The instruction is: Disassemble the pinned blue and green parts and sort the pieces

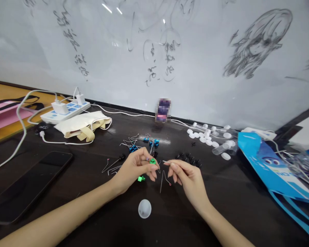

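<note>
My left hand (135, 167) pinches a small green piece (152, 161) between thumb and fingertips above the dark table. Facing it, my right hand (185, 175) pinches a thin metal wire (166, 162) whose tip points at the green piece, a short gap apart. A second green piece (141, 178) lies on the table just below my left hand. A bent wire with a red tip (164, 180) lies between my hands. Several blue pieces (150, 141) and more bent wires (112, 165) lie just beyond my hands.
A round white cap (144, 208) lies near the front edge. Small black parts (188, 158) and clear tubes with white caps (213, 138) sit to the right, beside a blue bag (273, 168). A dark phone (28, 185), cloth bag (83, 125) and power strip (64, 110) are on the left.
</note>
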`<state>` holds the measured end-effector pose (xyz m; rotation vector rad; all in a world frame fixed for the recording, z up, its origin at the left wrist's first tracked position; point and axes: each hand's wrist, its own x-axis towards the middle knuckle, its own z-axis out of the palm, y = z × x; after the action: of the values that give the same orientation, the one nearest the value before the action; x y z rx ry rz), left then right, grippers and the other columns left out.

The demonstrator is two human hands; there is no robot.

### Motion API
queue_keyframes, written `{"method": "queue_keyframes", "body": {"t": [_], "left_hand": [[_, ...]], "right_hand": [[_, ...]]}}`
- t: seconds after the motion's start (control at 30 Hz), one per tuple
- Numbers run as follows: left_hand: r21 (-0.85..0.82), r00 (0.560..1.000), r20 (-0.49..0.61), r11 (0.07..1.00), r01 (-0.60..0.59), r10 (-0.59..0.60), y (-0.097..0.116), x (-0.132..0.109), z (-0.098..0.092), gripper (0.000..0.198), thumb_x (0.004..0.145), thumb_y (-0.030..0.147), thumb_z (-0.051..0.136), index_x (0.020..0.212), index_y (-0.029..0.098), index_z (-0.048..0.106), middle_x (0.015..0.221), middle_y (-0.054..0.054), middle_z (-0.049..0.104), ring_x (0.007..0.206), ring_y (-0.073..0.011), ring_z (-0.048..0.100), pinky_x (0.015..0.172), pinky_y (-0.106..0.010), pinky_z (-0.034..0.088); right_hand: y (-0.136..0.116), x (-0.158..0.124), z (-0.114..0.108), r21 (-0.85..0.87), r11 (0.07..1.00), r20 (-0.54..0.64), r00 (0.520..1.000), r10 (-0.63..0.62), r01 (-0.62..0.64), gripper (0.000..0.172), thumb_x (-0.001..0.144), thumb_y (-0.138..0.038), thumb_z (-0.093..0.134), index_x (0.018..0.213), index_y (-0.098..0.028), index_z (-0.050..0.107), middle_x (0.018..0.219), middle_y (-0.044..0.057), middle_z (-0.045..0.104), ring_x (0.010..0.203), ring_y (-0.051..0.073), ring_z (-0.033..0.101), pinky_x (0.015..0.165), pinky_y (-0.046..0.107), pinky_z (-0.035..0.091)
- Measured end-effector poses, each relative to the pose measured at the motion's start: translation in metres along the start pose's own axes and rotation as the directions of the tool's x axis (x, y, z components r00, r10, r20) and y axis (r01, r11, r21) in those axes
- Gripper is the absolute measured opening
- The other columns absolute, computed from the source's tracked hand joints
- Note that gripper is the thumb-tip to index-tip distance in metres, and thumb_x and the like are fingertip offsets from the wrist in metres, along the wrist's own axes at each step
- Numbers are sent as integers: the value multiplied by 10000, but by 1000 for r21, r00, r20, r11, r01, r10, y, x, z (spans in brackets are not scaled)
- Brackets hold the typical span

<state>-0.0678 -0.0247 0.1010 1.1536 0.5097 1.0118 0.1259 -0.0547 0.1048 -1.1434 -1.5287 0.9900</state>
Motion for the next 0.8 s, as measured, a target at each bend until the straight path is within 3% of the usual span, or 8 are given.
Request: {"method": "queue_keyframes", "body": {"t": [0.2,0.43,0.6,0.8], "left_hand": [[-1,998,-26,998,57,-57,-6,3,-3,258,711,172,738,845,141,520,749,-18,654,575,-108,614,551,-235,526],[-16,989,79,992,128,-127,-6,1,-5,212,851,268,607,999,123,655,755,-34,644,658,-91,585,669,-212,474],[-50,982,98,984,169,-163,-8,0,-5,228,831,250,630,1029,153,686,895,-47,622,690,-81,530,660,-201,424],[8,982,114,988,151,-151,-9,2,-5,202,826,247,627,983,139,695,805,-28,619,633,-74,507,623,-202,406]], "right_hand": [[-3,-6,5,-206,973,-10,994,-110,105,184,904,-292,542,793,-179,636,611,-13,593,501,95,486,504,219,374],[-4,-11,5,-392,902,3,980,-199,184,175,896,-281,549,764,-190,617,556,-14,553,505,122,493,512,241,352],[-1,-11,5,-417,887,9,977,-212,196,164,899,-266,539,779,-194,626,528,-19,524,483,122,464,499,243,336],[-2,-10,7,-428,888,31,984,-173,169,217,900,-293,538,724,-185,605,491,-36,491,443,98,417,463,227,308]]}}
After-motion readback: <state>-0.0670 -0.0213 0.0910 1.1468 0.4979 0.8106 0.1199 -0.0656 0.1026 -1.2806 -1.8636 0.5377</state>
